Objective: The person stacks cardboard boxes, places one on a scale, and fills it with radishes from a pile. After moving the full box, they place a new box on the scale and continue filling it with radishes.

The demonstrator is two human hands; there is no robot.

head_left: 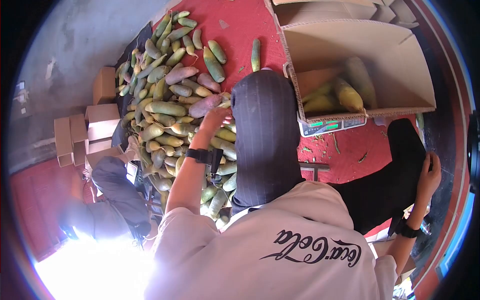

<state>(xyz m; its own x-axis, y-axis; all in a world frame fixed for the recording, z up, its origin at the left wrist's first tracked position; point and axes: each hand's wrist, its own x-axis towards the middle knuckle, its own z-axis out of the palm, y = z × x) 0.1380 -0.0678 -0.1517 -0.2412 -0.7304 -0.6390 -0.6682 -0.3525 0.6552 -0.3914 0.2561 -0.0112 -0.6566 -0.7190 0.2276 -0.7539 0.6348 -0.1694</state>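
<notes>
My left hand (216, 121) reaches over the pile of green radishes (166, 108), close beside my left knee. Its fingers are curled at a yellow-green radish (225, 104), which the hand and the knee partly hide. A thick purplish radish (204, 106) lies just beyond the knuckles. My right hand (430, 175) rests on my right knee, fingers stretched and holding nothing. Between my legs and to the right, an open cardboard box (400, 102) with several radishes (348, 95) in it sits on a digital scale (332, 125) with lit green displays.
Single radishes (256, 55) lie on the red floor covering (240, 25), along with leaf scraps. Smaller cardboard boxes (102, 121) stand by the wall at left. Another person (117, 185) sits at lower left, near bright glare. More flattened cardboard (330, 12) is behind the box.
</notes>
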